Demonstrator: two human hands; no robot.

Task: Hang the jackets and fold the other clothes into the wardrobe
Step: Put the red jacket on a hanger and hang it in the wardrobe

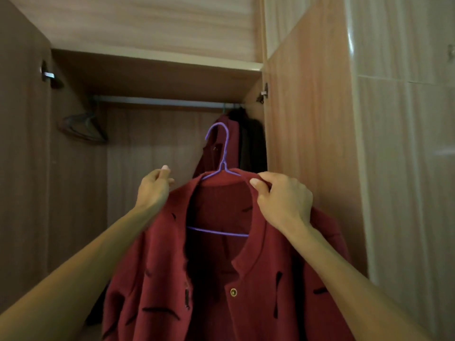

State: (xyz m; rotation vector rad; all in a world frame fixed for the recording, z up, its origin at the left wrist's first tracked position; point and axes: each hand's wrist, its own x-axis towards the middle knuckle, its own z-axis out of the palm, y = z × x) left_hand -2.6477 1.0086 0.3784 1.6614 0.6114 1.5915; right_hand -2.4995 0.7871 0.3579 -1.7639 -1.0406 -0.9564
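I can read no text, label, brand, number or sign from where I stand. The red jacket [258, 279] shows no readable tag at its collar. Its brass button [233, 292] is too small to tell if any mark stands on it. The panels of the wardrobe [147, 148] show only wood grain.
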